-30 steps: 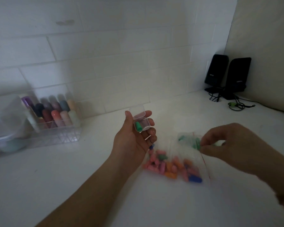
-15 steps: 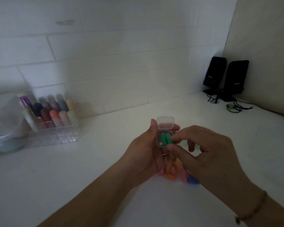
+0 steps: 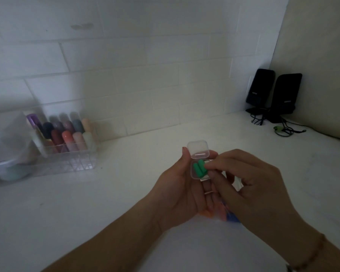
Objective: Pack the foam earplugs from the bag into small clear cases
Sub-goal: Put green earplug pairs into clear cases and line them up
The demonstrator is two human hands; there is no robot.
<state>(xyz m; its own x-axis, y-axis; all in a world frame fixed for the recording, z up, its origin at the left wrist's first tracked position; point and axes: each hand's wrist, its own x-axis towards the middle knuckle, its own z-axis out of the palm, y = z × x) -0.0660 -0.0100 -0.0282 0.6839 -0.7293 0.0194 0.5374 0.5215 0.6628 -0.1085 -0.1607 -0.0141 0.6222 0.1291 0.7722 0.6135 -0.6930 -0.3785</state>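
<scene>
STEP: seating the pair | left hand (image 3: 182, 190) grips open clear case (image 3: 199, 169), lid up | right hand (image 3: 249, 185) fingertips press two green earplugs (image 3: 198, 168) in | bag (image 3: 231, 217) (mostly hidden) beneath on counter | NEXT: likely snap lid shut

Light: dim overall — brightest on the table (image 3: 137, 154) near the middle.
Corners: dark.
Left edge: clear organizer (image 3: 67, 154) blurred — wall lines bowed.
</scene>
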